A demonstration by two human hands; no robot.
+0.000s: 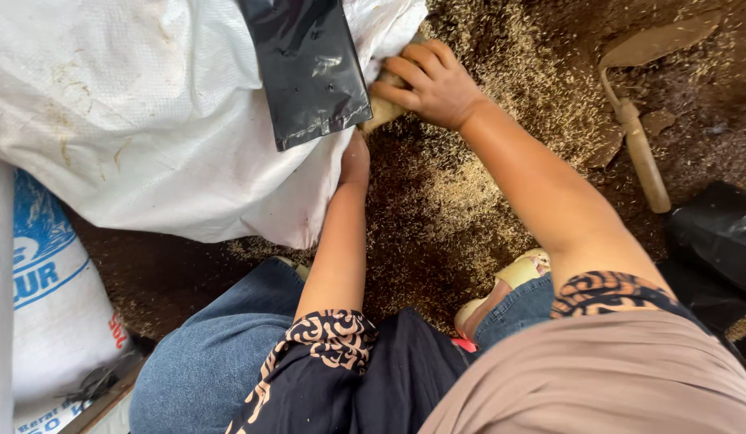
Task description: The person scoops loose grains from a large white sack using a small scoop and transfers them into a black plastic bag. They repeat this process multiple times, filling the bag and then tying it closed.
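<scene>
Husk-strewn dirt floor [437, 201]; right hand [433, 80] grips a tan lump [382, 108]; left hand [355, 157] hidden under black bag [308, 64], grip unclear.

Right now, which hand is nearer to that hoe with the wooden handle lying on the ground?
The right hand. It rests at the white sack's edge, with only husk-strewn ground between it and the hoe. The left hand, partly hidden under the black bag, is farther away.

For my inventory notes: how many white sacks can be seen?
2. A big sack lies at top left, under the black bag. A printed sack stands at the left edge. Others may be hidden.
</scene>
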